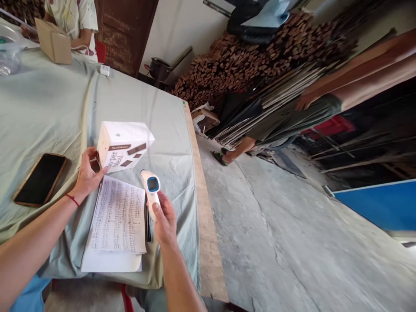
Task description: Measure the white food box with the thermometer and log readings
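The right hand (165,219) has its fingers and thumb wrapped around the handle of a white thermometer (152,184) with a blue-rimmed screen. The handle sits inside the curl of the fingers, while the head rises clear of them at 11 o'clock, its nose near the white box (126,145) but apart from it.

That box, with brown patches and dark lettering on the near face, stands on the cloth-covered table (169,130) at 2 o'clock from the left hand (87,173). The thumb and forefinger there are parted around the box's lower-left corner, the thumb along the bottom edge; I cannot tell whether they pinch it. A red string (72,199) circles that wrist.

Between the 2 forearms lie handwritten sheets (120,216), at 9 o'clock from the right hand, with a thin dark object (148,223) at their edge, partly hidden. A phone (40,180) lies at 9 o'clock from the left hand. At the table's 11 o'clock end, a co-worker (73,21) sits behind a cardboard box (55,41).
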The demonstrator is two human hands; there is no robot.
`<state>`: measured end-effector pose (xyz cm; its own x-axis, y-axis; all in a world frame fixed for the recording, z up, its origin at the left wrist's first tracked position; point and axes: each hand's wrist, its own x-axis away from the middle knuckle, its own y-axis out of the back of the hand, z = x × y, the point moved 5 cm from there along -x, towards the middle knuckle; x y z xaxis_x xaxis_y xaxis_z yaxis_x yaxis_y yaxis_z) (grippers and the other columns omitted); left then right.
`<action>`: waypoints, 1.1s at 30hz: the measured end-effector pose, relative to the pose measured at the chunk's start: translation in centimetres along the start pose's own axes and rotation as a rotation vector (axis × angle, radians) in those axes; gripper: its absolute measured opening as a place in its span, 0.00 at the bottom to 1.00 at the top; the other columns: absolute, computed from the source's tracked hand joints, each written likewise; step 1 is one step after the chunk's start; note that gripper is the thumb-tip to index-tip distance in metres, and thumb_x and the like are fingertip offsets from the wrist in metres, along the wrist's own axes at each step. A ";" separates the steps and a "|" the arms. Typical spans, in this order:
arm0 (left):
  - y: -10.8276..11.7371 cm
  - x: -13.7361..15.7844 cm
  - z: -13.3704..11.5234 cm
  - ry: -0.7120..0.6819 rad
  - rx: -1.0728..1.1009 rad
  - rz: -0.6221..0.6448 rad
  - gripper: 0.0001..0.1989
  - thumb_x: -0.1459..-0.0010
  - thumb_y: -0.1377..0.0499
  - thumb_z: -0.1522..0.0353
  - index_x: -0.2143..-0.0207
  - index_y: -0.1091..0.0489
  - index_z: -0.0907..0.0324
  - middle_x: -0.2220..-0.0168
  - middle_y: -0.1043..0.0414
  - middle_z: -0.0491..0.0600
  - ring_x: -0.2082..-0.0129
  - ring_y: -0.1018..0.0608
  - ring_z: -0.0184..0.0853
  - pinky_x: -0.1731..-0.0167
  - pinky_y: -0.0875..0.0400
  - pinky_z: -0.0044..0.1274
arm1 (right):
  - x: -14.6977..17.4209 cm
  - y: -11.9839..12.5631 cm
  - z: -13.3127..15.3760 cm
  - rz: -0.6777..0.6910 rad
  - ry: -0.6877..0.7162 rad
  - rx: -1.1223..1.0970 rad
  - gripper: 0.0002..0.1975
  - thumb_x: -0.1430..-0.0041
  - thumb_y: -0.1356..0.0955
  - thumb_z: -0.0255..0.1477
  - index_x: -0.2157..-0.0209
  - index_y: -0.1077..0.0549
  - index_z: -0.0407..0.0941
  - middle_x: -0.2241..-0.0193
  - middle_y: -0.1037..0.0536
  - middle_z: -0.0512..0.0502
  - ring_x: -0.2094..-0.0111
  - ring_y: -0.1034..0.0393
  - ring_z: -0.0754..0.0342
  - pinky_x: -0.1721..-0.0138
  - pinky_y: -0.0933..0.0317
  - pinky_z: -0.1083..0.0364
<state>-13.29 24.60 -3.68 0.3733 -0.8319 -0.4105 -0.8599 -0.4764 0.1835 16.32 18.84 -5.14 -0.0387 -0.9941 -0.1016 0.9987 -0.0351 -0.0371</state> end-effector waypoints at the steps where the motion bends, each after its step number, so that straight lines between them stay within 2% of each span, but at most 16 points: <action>1: 0.2 -0.2 0.3 0.012 -0.006 -0.039 0.35 0.50 0.32 0.65 0.42 0.41 0.57 0.45 0.31 0.57 0.46 0.23 0.45 0.48 0.22 0.40 | -0.2 0.8 0.2 -0.056 0.032 0.106 0.26 0.41 0.29 0.47 0.47 0.25 0.48 0.50 0.18 0.40 0.50 0.22 0.44 0.50 0.29 0.45; 3: 0.6 -0.6 0.5 0.016 -0.062 -0.123 0.27 0.51 0.33 0.69 0.48 0.37 0.58 0.48 0.30 0.56 0.48 0.23 0.43 0.51 0.21 0.36 | -0.5 2.6 0.5 -0.163 0.089 0.357 0.26 0.42 0.29 0.47 0.48 0.25 0.45 0.52 0.18 0.38 0.52 0.23 0.44 0.52 0.29 0.45; 5: 1.0 -0.6 0.2 -0.011 -0.166 -0.197 0.19 0.51 0.34 0.70 0.56 0.35 0.57 0.56 0.30 0.53 0.56 0.23 0.40 0.58 0.20 0.32 | -1.0 4.0 0.4 -0.233 0.142 0.592 0.26 0.42 0.31 0.47 0.49 0.25 0.45 0.53 0.18 0.37 0.54 0.24 0.43 0.53 0.31 0.44; 8: 1.4 -0.4 -1.6 -0.154 -0.303 -0.269 0.14 0.50 0.34 0.70 0.65 0.37 0.55 0.65 0.33 0.47 0.66 0.27 0.35 0.66 0.25 0.28 | -1.6 5.3 -0.2 -0.259 0.190 0.835 0.23 0.39 0.34 0.46 0.51 0.24 0.45 0.55 0.19 0.37 0.54 0.26 0.42 0.53 0.33 0.43; 10: 1.1 0.1 -3.3 -0.300 -0.330 -0.251 0.12 0.48 0.35 0.70 0.65 0.37 0.55 0.66 0.33 0.46 0.68 0.29 0.33 0.67 0.27 0.27 | -1.7 5.5 -0.3 -0.278 0.214 0.935 0.21 0.38 0.35 0.44 0.52 0.24 0.45 0.53 0.20 0.36 0.53 0.28 0.40 0.52 0.34 0.41; 12: 0.4 0.6 -4.8 -0.397 -0.326 -0.137 0.08 0.44 0.38 0.69 0.65 0.37 0.56 0.66 0.32 0.45 0.70 0.29 0.32 0.68 0.29 0.26 | -1.4 5.1 0.1 -0.313 0.272 0.983 0.19 0.38 0.34 0.43 0.54 0.23 0.45 0.50 0.22 0.34 0.51 0.29 0.40 0.50 0.36 0.40; 14: -0.7 1.1 -5.6 -0.419 -0.341 0.048 0.03 0.41 0.42 0.70 0.64 0.35 0.56 0.67 0.30 0.45 0.70 0.28 0.32 0.66 0.28 0.26 | -0.6 4.1 0.6 -0.290 0.344 0.951 0.16 0.38 0.32 0.41 0.55 0.22 0.46 0.51 0.23 0.35 0.53 0.30 0.42 0.50 0.36 0.41; 15: -1.3 1.4 -5.7 -0.415 -0.365 0.150 0.02 0.39 0.44 0.70 0.63 0.34 0.56 0.66 0.28 0.46 0.68 0.26 0.34 0.63 0.27 0.28 | -0.1 3.5 0.7 -0.241 0.363 0.910 0.15 0.38 0.31 0.41 0.56 0.22 0.47 0.55 0.21 0.38 0.56 0.29 0.44 0.52 0.34 0.43; 17: -2.2 2.0 -5.7 -0.404 -0.460 0.341 0.07 0.40 0.45 0.70 0.59 0.31 0.57 0.61 0.24 0.50 0.59 0.24 0.40 0.54 0.28 0.34 | 0.8 2.1 0.5 -0.101 0.353 0.832 0.14 0.41 0.28 0.41 0.57 0.21 0.49 0.66 0.22 0.44 0.65 0.29 0.48 0.59 0.32 0.48; 19: -2.7 2.6 -5.2 -0.399 -0.593 0.483 0.15 0.44 0.44 0.69 0.53 0.30 0.57 0.55 0.24 0.54 0.52 0.25 0.47 0.49 0.31 0.40 | 1.5 1.3 0.0 -0.001 0.308 0.803 0.13 0.43 0.27 0.40 0.58 0.21 0.49 0.70 0.23 0.46 0.69 0.31 0.50 0.64 0.32 0.50; 22: -2.8 3.2 -4.4 -0.420 -0.720 0.601 0.22 0.48 0.44 0.70 0.48 0.30 0.56 0.55 0.26 0.54 0.53 0.26 0.49 0.49 0.32 0.41 | 1.7 1.2 -0.5 0.035 0.260 0.786 0.14 0.41 0.31 0.34 0.53 0.21 0.49 0.71 0.24 0.46 0.69 0.31 0.50 0.64 0.32 0.50; 25: -2.4 3.3 -4.2 -0.427 -0.693 0.640 0.20 0.43 0.48 0.74 0.49 0.31 0.55 0.55 0.27 0.52 0.58 0.25 0.43 0.54 0.30 0.36 | 1.2 1.4 -0.3 0.049 0.230 0.709 0.20 0.41 0.34 0.30 0.47 0.23 0.50 0.73 0.26 0.49 0.69 0.32 0.51 0.63 0.31 0.50; 27: -2.0 3.1 -4.3 -0.417 -0.669 0.613 0.21 0.41 0.52 0.77 0.48 0.32 0.56 0.54 0.27 0.52 0.59 0.24 0.41 0.57 0.30 0.33 | 0.9 1.5 0.2 0.059 0.212 0.642 0.21 0.41 0.36 0.30 0.46 0.23 0.49 0.70 0.25 0.48 0.67 0.31 0.51 0.60 0.31 0.49; 29: -1.6 2.7 -4.6 -0.413 -0.668 0.546 0.21 0.39 0.53 0.79 0.47 0.32 0.57 0.53 0.28 0.53 0.57 0.24 0.41 0.56 0.29 0.34 | 0.8 1.5 0.6 0.070 0.182 0.564 0.20 0.39 0.37 0.31 0.49 0.22 0.49 0.66 0.23 0.46 0.66 0.29 0.51 0.58 0.31 0.48; 33: -1.0 2.3 -5.8 -0.421 -0.688 0.356 0.19 0.35 0.52 0.77 0.44 0.32 0.59 0.48 0.30 0.57 0.48 0.26 0.46 0.48 0.30 0.40 | 1.1 1.3 0.9 0.090 0.102 0.355 0.18 0.37 0.38 0.32 0.50 0.23 0.48 0.70 0.24 0.48 0.68 0.30 0.52 0.61 0.31 0.50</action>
<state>-9.57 21.54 0.38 -0.1535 -0.8542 -0.4967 -0.4500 -0.3871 0.8047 17.59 17.65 -4.38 0.0646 -0.9800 -0.1881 0.9470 0.0008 0.3211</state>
